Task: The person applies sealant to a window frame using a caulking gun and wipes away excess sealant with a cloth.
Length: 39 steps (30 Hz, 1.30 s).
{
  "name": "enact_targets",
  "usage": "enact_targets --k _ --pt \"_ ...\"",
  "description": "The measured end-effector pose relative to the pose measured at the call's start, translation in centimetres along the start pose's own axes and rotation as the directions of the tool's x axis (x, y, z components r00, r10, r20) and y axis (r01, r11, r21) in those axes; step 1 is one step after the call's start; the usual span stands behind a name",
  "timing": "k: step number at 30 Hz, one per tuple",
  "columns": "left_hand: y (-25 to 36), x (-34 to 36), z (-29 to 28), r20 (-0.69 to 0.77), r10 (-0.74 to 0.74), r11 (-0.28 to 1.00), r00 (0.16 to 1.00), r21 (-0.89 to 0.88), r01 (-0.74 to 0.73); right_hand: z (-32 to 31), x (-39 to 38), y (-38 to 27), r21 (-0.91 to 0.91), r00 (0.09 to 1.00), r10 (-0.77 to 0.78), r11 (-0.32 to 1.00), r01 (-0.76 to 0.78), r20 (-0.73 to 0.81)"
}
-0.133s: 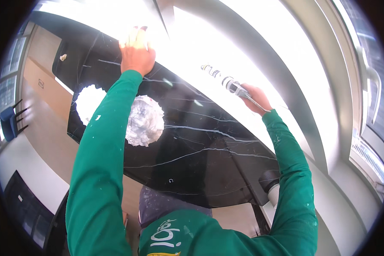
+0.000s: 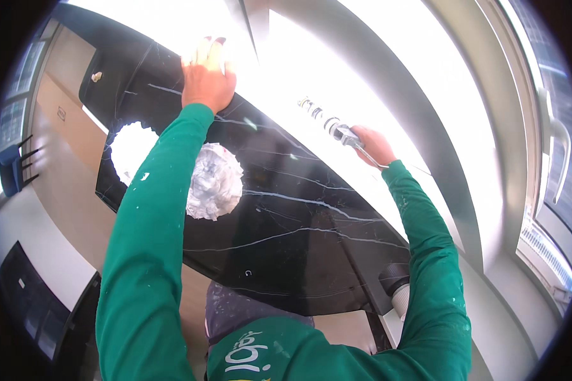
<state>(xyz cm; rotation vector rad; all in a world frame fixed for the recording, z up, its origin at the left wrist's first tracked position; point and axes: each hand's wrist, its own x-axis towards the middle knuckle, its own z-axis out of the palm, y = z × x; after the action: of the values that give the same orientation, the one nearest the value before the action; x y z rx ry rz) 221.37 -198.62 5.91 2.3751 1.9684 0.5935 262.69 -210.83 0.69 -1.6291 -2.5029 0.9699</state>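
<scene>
Head view is showing the gun (image 2: pixel 332 127) hanging in front of the bright white panel (image 2: pixel 356 70), its long axis slanting and its tip pointing up-left, away from the person. The right hand (image 2: pixel 375 147) is grasping its handle, fingers wrapping round; the left hand (image 2: pixel 210 79) is holding its fingers extended, unclenched, by the slab's (image 2: pixel 286 251) far edge, glare hiding what the tips are touching. Two white wads (image 2: pixel 215 181) are sitting on the slab, the left sleeve (image 2: pixel 147 216) crossing in front of them. A can (image 2: pixel 398 287) is standing beside the right sleeve (image 2: pixel 429 241). The slab's far edge is running diagonally below the gun, veined black surface spreading between wads and right sleeve.
</scene>
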Motion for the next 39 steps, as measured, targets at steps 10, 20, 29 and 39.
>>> enact_targets --k 10,20,29,39 --pt "0.3 -0.1 -0.2 0.026 -0.062 0.998 0.998 0.027 0.062 7.4 8.2 2.5 -0.054 0.991 -0.131 0.990 0.132 0.030" --pt "0.2 -0.1 -0.3 0.042 -0.040 0.998 0.998 0.040 0.038 12.4 11.2 2.7 -0.061 0.991 -0.134 0.989 0.134 0.009" --pt "0.2 -0.2 -0.1 0.027 -0.016 0.999 1.000 0.050 0.014 14.9 11.5 3.3 -0.082 0.994 -0.103 0.991 0.101 -0.023" --pt "0.1 -0.2 -0.4 0.026 -0.009 0.999 1.000 0.041 0.008 17.8 11.0 3.7 -0.040 0.999 -0.023 0.999 0.024 0.027"
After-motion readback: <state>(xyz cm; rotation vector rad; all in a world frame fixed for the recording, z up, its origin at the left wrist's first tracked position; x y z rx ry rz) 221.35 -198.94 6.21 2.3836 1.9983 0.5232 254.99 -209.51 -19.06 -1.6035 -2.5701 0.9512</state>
